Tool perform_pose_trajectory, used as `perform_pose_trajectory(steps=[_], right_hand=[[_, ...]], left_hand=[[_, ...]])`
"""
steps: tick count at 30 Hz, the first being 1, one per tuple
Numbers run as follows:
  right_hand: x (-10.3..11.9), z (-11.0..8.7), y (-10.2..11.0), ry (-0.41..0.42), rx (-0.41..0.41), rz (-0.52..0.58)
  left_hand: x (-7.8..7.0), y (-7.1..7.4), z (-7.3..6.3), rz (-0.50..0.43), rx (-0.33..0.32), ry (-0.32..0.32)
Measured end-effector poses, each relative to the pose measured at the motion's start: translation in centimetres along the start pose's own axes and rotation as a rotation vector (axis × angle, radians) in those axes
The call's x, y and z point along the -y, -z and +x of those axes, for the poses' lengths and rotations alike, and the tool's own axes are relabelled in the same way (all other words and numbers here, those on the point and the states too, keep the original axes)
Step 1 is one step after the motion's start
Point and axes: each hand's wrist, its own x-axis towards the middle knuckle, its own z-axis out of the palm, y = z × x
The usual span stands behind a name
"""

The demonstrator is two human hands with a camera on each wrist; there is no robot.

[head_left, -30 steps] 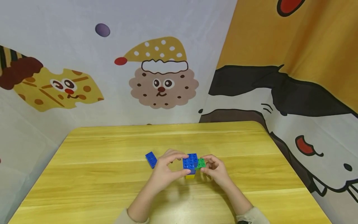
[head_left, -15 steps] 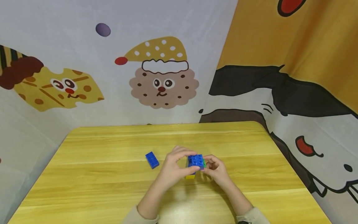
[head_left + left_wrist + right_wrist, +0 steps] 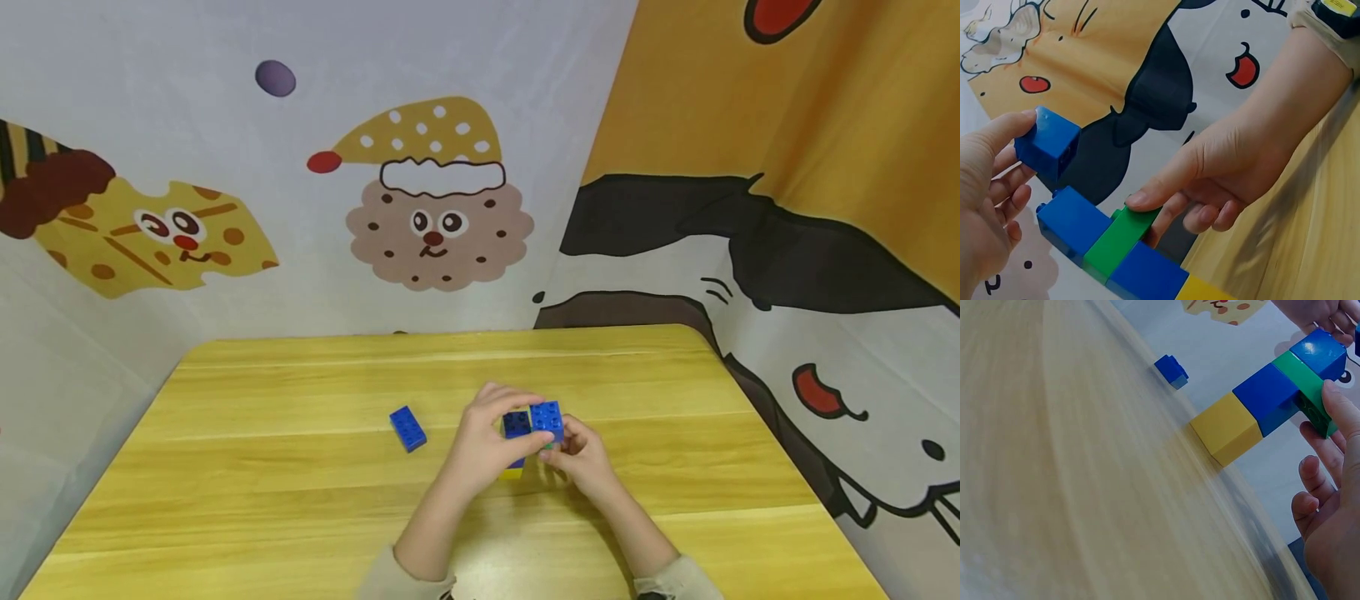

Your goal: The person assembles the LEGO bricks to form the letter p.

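Note:
My left hand (image 3: pixel 487 437) pinches a square blue brick (image 3: pixel 1050 140) between thumb and fingers. It is held apart from the brick stack, up and to the right of the stack's top in the head view. From the bottom, the stack has a yellow brick (image 3: pixel 1225 428), a blue brick (image 3: pixel 1266 397), a green brick (image 3: pixel 1119 240) and another blue brick (image 3: pixel 1075 219). The green one juts out sideways toward my right hand (image 3: pixel 587 458), whose thumb and fingers pinch that jutting end.
A longer blue brick (image 3: pixel 408 429) lies loose on the wooden table (image 3: pixel 300 483), left of the stack. Behind the table's far edge hangs a cloth (image 3: pixel 450 308) printed with cartoon figures.
My left hand has moved right with the square blue brick, from over the stack's top to above the jutting green end. My right hand stays at the green brick.

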Motion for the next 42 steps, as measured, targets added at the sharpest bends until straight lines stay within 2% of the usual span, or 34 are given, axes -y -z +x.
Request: perform_pose_trajectory(steps=[8,17,23,29,42], right_hand=[[0.1,0.0,0.1,0.022,0.019,0.001],[-0.1,0.1,0.1,0.009,-0.014,-0.032],[0.1,-0.1,0.0,0.000,-0.011,-0.028],[-0.1,0.0,0.1,0.029,0.002,-0.026],[-0.2,0.1,-0.1,0.014,-0.013,-0.012]], left_hand=[[0.5,-0.8,0.2,0.051,-0.012,-0.014],[1.4,-1.2,0.4,0.099,-0.004,-0.011],[2.1,-1.4,0.4,0.116,0.001,0.001],[2.5,-1.5,0.4,0.140,0.006,0.014],[2.7,-1.7,0.4,0.210,0.023,-0.014]])
